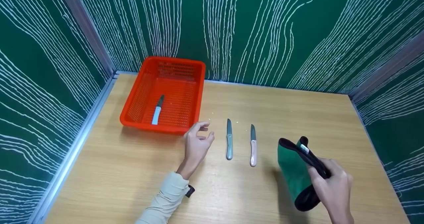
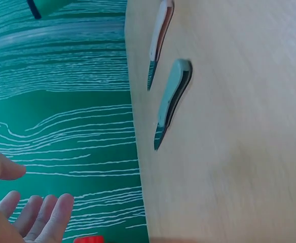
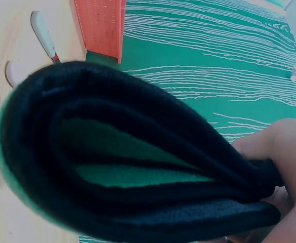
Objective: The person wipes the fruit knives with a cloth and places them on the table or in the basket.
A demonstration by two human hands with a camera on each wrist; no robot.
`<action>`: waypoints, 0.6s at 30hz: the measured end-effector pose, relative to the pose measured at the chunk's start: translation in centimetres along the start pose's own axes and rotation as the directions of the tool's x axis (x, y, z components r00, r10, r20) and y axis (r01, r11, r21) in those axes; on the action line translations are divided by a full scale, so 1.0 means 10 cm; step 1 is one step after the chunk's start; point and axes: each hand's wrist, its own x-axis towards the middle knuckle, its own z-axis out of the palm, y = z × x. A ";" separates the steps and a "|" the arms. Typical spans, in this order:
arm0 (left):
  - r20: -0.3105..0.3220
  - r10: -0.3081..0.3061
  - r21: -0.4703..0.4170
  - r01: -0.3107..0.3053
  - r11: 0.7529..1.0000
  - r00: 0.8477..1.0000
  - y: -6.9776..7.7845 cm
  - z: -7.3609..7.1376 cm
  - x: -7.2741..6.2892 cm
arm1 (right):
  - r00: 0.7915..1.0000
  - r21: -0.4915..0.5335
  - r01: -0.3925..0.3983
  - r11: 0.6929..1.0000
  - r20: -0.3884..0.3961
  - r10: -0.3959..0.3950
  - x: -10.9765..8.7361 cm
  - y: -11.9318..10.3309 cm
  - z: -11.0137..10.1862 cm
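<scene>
My right hand (image 1: 336, 184) grips a folded green cloth (image 1: 290, 164) with thick black edging, held up on the right side of the table. In the right wrist view the black-edged folds of the cloth (image 3: 133, 76) fill much of the picture. My left hand (image 1: 196, 144) holds nothing, its fingers loosely bent beside the front right corner of the red basket (image 1: 159, 128). To its right lie a knife with a teal handle (image 1: 229, 146) and a knife with a pale pink handle (image 1: 253, 152), side by side, blades pointing away from me.
Inside the basket lies another knife with a pale blue handle (image 1: 156, 115). Lined green walls (image 1: 248, 35) enclose the wooden table (image 1: 232, 191) at the back and both sides. Small pale crumbs are scattered near the knives.
</scene>
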 end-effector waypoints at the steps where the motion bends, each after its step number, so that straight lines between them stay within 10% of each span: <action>1: 0.003 -0.014 0.001 0.014 1.000 1.000 0.00 0.01 -0.01 | 1.000 0.002 0.000 1.000 0.000 0.000 0.00 0.00 0.00; 18: -0.006 -0.096 -0.039 0.096 0.995 0.995 -0.17 0.16 -0.18 | 1.000 -0.001 -0.004 1.000 -0.001 0.004 0.01 -0.01 0.01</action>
